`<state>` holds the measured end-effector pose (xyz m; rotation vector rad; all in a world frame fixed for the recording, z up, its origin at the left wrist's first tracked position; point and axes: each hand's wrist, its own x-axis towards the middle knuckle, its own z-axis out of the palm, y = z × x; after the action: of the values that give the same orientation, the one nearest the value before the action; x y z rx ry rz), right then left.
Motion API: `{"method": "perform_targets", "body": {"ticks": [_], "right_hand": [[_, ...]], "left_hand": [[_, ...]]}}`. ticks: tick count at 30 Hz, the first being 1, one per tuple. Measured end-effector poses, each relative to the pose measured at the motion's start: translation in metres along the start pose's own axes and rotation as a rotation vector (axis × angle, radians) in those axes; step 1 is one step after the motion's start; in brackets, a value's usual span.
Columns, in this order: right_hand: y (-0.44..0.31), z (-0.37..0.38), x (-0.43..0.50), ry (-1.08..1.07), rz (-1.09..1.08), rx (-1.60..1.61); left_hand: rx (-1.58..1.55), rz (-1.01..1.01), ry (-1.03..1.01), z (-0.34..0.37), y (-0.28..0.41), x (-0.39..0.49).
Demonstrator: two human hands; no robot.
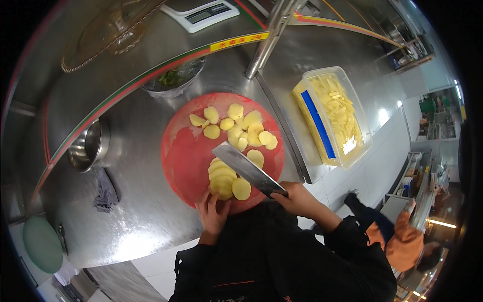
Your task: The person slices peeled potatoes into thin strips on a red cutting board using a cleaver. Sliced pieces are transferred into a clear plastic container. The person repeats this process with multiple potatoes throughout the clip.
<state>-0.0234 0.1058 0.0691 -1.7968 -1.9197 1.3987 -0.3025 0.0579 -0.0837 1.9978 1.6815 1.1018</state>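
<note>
A round red cutting board (pixel 185 158) lies on a stainless steel worktable before me, bearing many peeled potato slices. My right hand (pixel 296 198) grips a cleaver (pixel 249 168) by its handle end. The blade slants over the board, its far end beyond a fanned row of potato slices (pixel 222 175). At the near end of that row, the fingertips of my left hand (pixel 212 211) press on the slices. One loose potato slice (pixel 241 189) lies just right of the row, and another (pixel 255 158) is right of the blade. Scattered potato slices (pixel 236 132) cover the board's far part.
A clear plastic tub (pixel 320 128) of cut potato strips in liquid stands right. Left are a steel bowl (pixel 88 145) and grey cloth (pixel 105 192). A film-covered bowl (pixel 173 81) sits under a shelf holding a scale (pixel 205 15). A person in orange (pixel 403 241) is at right.
</note>
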Motion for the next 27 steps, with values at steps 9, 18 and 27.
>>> {"method": "perform_targets", "body": {"ticks": [9, 18, 27], "right_hand": [[0.044, 0.007, -0.046, 0.112, 0.186, 0.045], [0.055, 0.008, -0.058, 0.245, 0.147, 0.070], [0.068, 0.010, -0.069, 0.126, 0.147, -0.088]], "left_hand": [[0.265, 0.309, -0.466, 0.020, 0.023, 0.061], [0.140, 0.420, -0.533, 0.030, 0.001, 0.129], [0.095, 0.187, -0.343, -0.003, -0.011, 0.099]]}}
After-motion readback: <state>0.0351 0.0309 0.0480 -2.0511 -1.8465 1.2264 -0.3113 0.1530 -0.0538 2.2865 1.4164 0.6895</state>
